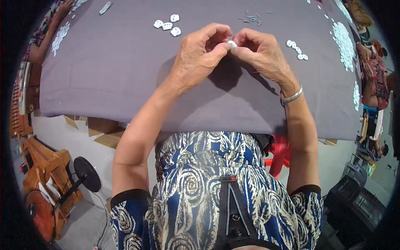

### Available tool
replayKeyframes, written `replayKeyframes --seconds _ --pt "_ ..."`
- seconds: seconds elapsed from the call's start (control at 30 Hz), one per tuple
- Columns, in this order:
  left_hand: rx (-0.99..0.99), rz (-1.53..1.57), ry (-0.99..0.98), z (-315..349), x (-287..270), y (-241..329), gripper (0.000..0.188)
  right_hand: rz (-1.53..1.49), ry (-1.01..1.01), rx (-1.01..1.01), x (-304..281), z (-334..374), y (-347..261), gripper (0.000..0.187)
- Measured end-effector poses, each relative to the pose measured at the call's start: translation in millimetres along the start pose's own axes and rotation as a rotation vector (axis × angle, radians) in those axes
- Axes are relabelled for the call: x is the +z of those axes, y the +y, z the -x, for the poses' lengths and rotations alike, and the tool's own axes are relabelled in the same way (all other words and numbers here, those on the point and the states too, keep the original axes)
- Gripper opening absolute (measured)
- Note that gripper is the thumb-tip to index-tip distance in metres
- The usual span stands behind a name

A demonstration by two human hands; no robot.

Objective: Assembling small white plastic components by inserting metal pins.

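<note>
My left hand [195,57] and my right hand [266,53] meet above the cloth, both closed in a pinch. Between their fingertips is a small white plastic piece [232,43], mostly hidden by the thumbs and fingers. Left of my hands lie several larger white plastic pieces [167,26] with small holes or marks. Several smaller, rounded white pieces [293,44] form a loose line to the right. Beyond my hands, thin dark grey pieces [251,19] lie scattered, too small to identify.
A grey-purple cloth [104,79] covers the table. White pieces are heaped along its right side [343,43] and far left edge [61,36]. Another white piece [105,7] lies at the back left. Other people sit at both sides. Wooden furniture [46,166] stands lower left.
</note>
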State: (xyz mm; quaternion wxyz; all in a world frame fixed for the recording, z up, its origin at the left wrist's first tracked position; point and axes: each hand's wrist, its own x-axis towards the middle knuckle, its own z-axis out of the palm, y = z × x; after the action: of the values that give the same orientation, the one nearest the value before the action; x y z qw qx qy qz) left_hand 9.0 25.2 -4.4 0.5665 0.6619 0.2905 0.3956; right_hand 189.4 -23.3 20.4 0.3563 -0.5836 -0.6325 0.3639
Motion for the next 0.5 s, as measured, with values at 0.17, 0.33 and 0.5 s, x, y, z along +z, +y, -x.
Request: replayKeyframes --seconds 0.17,0.33,0.5 --pt "-0.14 0.272 -0.109 -5 -5 6 0.022 -0.205 -0.055 -0.04 -7 7 -3 0.015" --pt "-0.256 0.555 -0.237 -4 -10 9 0.032 -0.542 -0.086 -0.137 -6 9 -9 0.015" --pt "-0.363 0.613 -0.272 -1 -10 11 0.031 -0.455 -0.142 -0.12 1 10 -4 0.016"
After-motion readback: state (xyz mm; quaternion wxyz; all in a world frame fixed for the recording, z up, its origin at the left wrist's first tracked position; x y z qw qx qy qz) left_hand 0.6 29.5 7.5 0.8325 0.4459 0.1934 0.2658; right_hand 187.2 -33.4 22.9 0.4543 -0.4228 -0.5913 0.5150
